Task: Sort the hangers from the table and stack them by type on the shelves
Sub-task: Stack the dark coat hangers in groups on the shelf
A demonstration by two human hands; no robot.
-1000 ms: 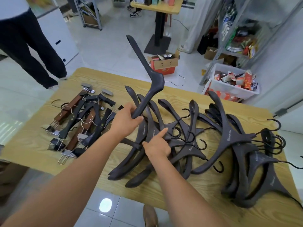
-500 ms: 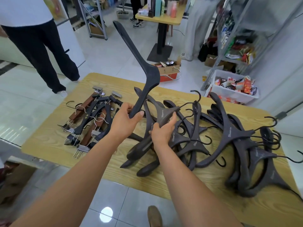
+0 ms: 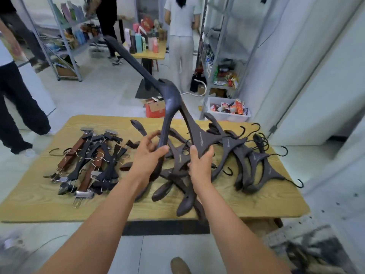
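Likely stiff, light, hooks snag: left grip (image 3: pixel 150 157) wraps raised hanger (image 3: pixel 171 103) mid-arm; right grip (image 3: pixel 199 165), at 3 o'clock, clasps second hanger (image 3: pixel 205 139) at neck

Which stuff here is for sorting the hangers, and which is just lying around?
For the job: the raised dark hanger in the left hand; the second dark hanger in the right hand; the dark hanger pile; the clip hangers; the table.
Just lying about: the white bin of packets; the red box; the small table of bottles.
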